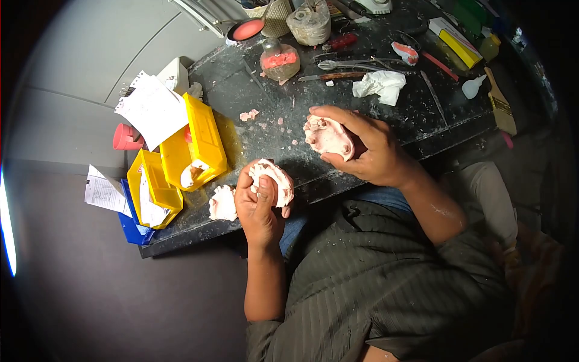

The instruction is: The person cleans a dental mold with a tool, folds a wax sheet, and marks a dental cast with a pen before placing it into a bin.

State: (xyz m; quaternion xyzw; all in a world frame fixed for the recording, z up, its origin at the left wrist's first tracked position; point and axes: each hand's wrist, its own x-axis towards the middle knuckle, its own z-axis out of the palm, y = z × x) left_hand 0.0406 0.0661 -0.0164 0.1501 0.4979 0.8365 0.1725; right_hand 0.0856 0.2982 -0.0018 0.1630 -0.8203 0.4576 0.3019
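Note:
My left hand (260, 208) is closed around a pale pink plaster dental cast (278, 181), thumb laid over its arch. A second dental cast (329, 137), with tooth shapes along its rim, is gripped by its edges between the thumb and fingers of my right hand (374, 148). Both casts are held up near the front edge of the bench, apart from each other. Just left of my left hand lies another pale pink cast piece (224, 203) on the bench corner. The undersides of the held casts are hidden.
Yellow bins (194, 142) with papers (154, 111) and a blue bin (134, 220) stand at the left. Along the back of the dark bench (241, 96) are a glass burner (280, 62), a knife (332, 76), a crumpled tissue (380, 86) and a brush (502, 105).

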